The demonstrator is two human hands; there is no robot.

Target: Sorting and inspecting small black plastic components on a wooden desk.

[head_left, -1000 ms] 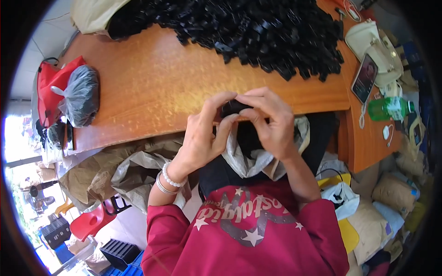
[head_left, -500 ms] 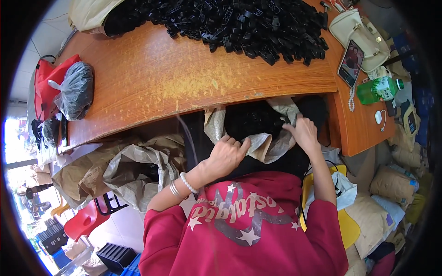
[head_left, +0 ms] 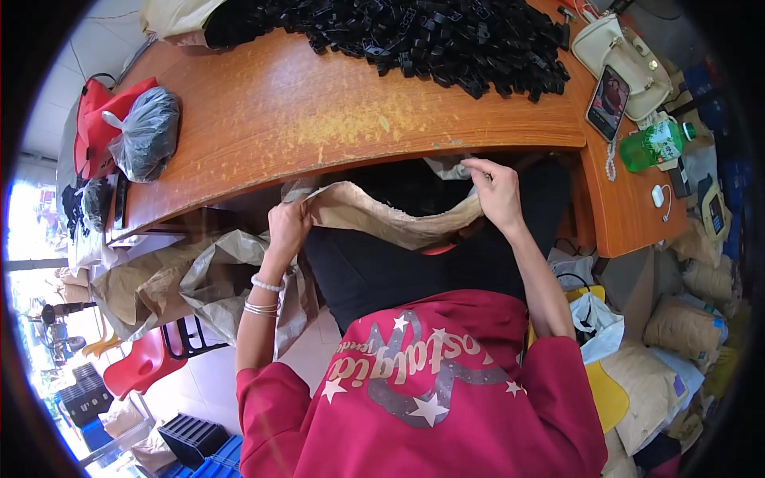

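A paper-lined woven sack (head_left: 374, 213) sits at my lap under the table's front edge, its mouth stretched wide between my hands. My left hand (head_left: 290, 225) is closed on the left side of its rim, a bracelet and bangles on that wrist. My right hand (head_left: 497, 191) pinches the rim on the right, close to the table edge. Dark contents show inside the sack, too shadowed to make out. Above, on the wooden table (head_left: 239, 119), lies a large heap of small black plastic parts (head_left: 430, 44).
Another open sack (head_left: 227, 275) stands left of my legs. A red bag (head_left: 103, 123) and a tied plastic bag (head_left: 147, 135) lie on the table's left end. At right are a phone (head_left: 608, 103), a green bottle (head_left: 655, 146) and a cream handbag (head_left: 621, 60). A red chair (head_left: 143, 362) stands lower left.
My hands have moved apart, the left one going further left and up. The sack's mouth is pulled wider, and its near rim is raised.
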